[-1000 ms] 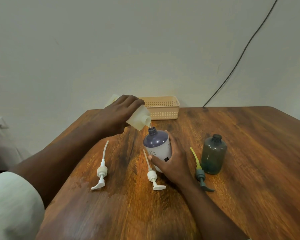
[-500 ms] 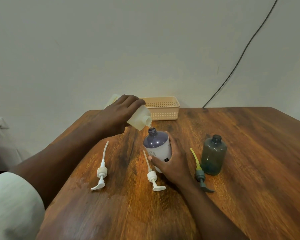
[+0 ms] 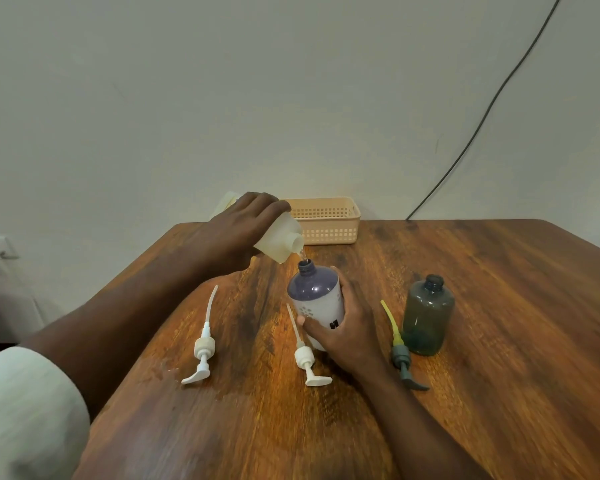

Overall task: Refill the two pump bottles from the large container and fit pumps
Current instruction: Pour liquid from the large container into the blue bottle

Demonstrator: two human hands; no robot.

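Container [image 3: 280, 239] tipped over bottle [image 3: 314, 292], mid-table

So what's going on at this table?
A person is refilling bottles. The left hand tips a pale container so liquid runs into the open neck of a purple bottle, which the right hand grips upright. A green bottle stands open to its right, unfilled. Two white pumps and a grey pump lie on the wooden table, not yet fitted.

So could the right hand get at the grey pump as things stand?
Probably yes once freed: the grey pump lies uncovered just right of the right hand, but that hand is steadying the purple bottle under the pour.
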